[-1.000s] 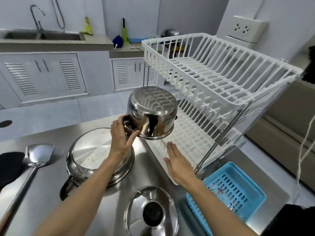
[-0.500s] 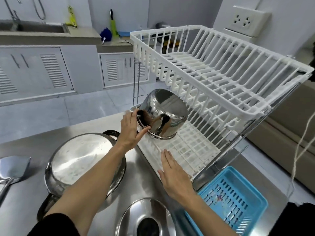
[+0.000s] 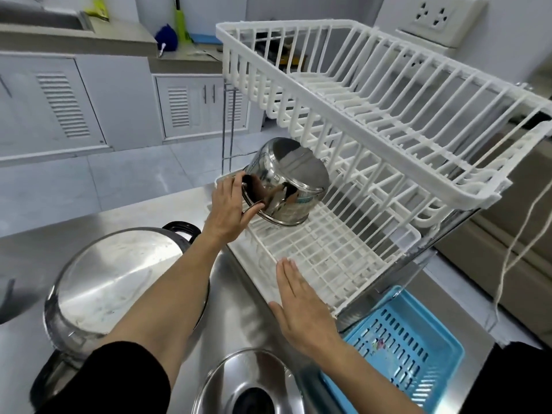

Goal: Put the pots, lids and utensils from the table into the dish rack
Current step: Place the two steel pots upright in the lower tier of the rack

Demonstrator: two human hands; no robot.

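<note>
My left hand (image 3: 228, 210) grips the handle side of a small steel pot (image 3: 286, 182), held upside down and tilted over the far left end of the lower shelf of the white two-tier dish rack (image 3: 328, 258). Its rim touches or nearly touches the shelf grid. My right hand (image 3: 301, 309) lies flat with fingers together on the front edge of that lower shelf. A large steel pot (image 3: 119, 282) sits upside down on the steel table, partly under my left forearm. A steel lid with a black knob (image 3: 248, 386) lies at the bottom edge.
A blue slotted plastic basket (image 3: 397, 351) stands at the rack's right front corner. The rack's upper tier (image 3: 373, 94) overhangs the lower shelf. A thin cord (image 3: 519, 252) hangs at the right. Cabinets and a counter lie beyond the table.
My left hand has carried the small pot forward and down under the upper tier, onto the lower shelf's left end. My right hand stays on the shelf's front edge. The spatula has left the view.
</note>
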